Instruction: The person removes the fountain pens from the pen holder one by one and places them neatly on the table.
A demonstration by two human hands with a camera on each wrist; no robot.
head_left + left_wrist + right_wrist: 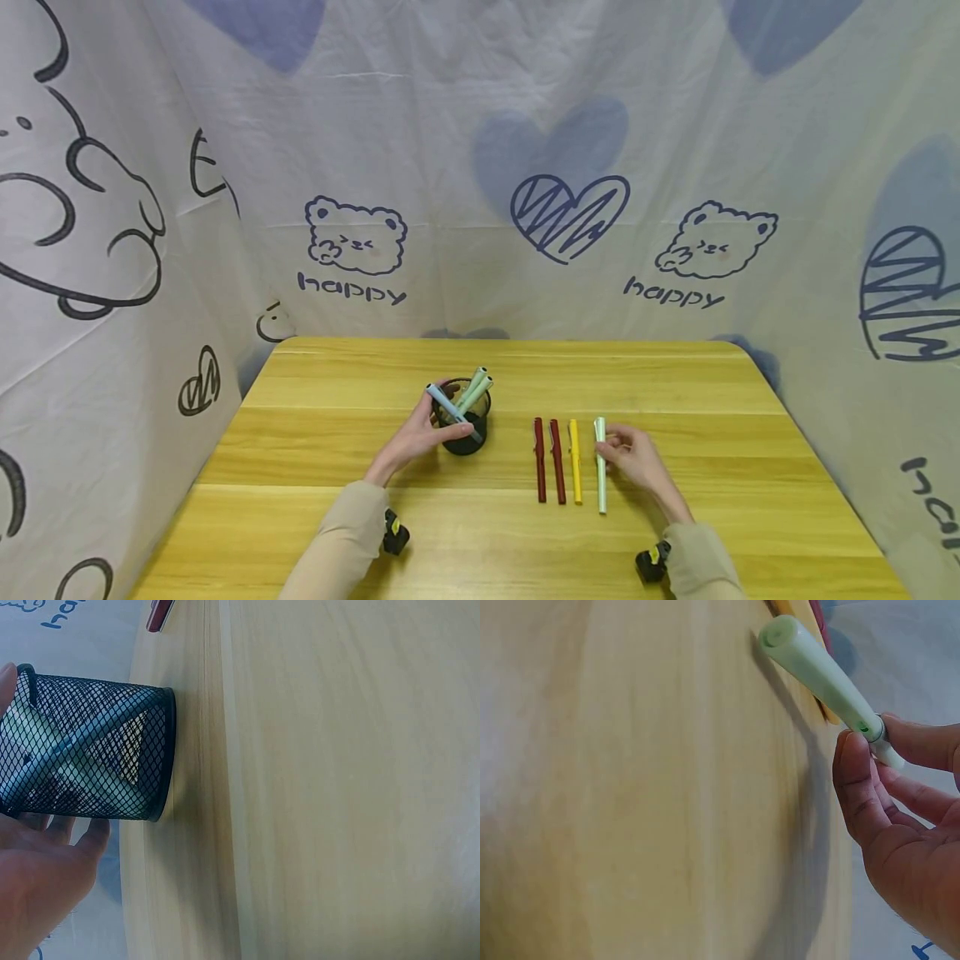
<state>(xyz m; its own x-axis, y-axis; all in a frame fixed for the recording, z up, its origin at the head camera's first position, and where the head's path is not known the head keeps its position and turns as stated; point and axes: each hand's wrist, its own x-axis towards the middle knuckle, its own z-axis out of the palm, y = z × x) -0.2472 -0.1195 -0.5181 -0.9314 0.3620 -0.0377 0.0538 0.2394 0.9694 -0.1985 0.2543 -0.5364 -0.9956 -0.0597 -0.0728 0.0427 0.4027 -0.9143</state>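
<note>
While pinching the mint-green pen (pixel 602 477) between thumb and fingers of the right hand (pixel 636 457), at the yellow pen (pixel 576 462)'s three o'clock, and clasping the mesh pen cup (pixel 94 746) with the left hand (pixel 417 437), could skew the row by sweeping low toward nine o'clock.

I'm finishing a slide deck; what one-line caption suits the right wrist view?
Right hand pinching a pale green pen at a wooden table, a yellow pen beyond.

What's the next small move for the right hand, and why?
Probably ease the slim, glossy, pale-green pen down beside the slim, glossy, yellow pen: the right hand pinches it, it appears slightly raised, and it lines up roughly parallel there.
</note>
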